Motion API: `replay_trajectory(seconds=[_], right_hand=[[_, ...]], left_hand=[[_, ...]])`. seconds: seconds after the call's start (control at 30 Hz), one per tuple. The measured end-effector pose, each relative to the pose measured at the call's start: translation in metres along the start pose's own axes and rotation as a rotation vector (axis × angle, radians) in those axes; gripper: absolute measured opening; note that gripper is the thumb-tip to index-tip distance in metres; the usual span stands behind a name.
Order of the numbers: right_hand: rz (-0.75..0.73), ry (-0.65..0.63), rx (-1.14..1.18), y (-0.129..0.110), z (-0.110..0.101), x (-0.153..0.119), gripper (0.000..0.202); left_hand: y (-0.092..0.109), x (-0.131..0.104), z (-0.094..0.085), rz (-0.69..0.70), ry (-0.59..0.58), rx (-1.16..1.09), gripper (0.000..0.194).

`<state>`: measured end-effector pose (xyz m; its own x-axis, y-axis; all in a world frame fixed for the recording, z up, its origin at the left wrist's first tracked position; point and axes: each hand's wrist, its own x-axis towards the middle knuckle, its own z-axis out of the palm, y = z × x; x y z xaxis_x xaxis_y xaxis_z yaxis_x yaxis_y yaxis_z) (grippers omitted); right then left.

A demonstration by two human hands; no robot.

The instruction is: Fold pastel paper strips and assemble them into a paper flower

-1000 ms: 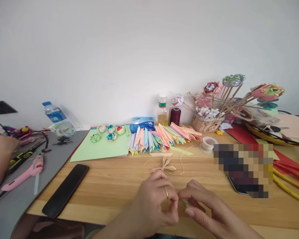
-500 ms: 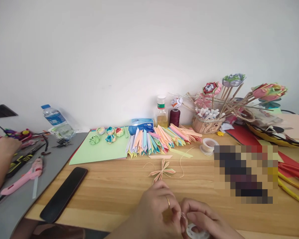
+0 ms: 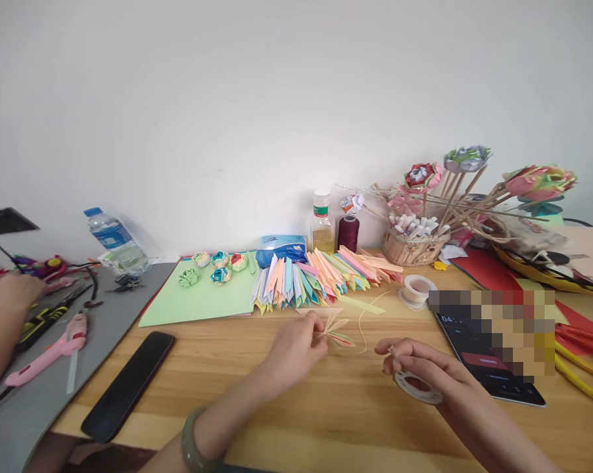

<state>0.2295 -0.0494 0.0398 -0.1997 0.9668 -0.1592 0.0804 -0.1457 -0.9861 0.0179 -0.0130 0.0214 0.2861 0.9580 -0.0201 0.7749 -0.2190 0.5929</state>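
Note:
My left hand [image 3: 299, 343] pinches the folded paper flower [image 3: 336, 330], whose peach petals fan out to the right of my fingers. A thin cord lies curved on the wooden table [image 3: 277, 407] beside it. Farther right, my right hand [image 3: 419, 364] is closed on a white ring-shaped tape roll [image 3: 419, 387], which hangs under the fingers. Many folded paper strips [image 3: 296, 282] in several colours lie in a row behind my left hand. A spool [image 3: 417, 291] stands behind my right hand.
A black phone [image 3: 129, 387] lies at the left, a lit, partly blurred phone [image 3: 488, 368] at the right. Another person's hand [image 3: 13, 295] is near a pink glue gun [image 3: 54, 351]. Paper flowers [image 3: 467, 159] and a basket [image 3: 415, 246] stand at the back.
My hands have moved apart. The left went forward and took hold of the paper flower; the right moved up and right with the tape roll.

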Motion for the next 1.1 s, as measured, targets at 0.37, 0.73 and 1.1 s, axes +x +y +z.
replay_trajectory(seconds=[0.37, 0.73, 1.1], right_hand=[[-0.279, -0.099, -0.279, -0.027, 0.022, -0.010, 0.024], [-0.606, -0.082, -0.616, -0.026, 0.041, -0.026, 0.018], [-0.114, -0.088, -0.170, -0.032, 0.028, -0.031, 0.022]], left_hand=[[0.021, -0.019, -0.003, 0.186, -0.182, -1.104, 0.031], [0.054, -0.031, 0.003, -0.066, 0.159, -1.163, 0.038], [0.035, -0.042, 0.012, 0.439, 0.499, -0.577, 0.030]])
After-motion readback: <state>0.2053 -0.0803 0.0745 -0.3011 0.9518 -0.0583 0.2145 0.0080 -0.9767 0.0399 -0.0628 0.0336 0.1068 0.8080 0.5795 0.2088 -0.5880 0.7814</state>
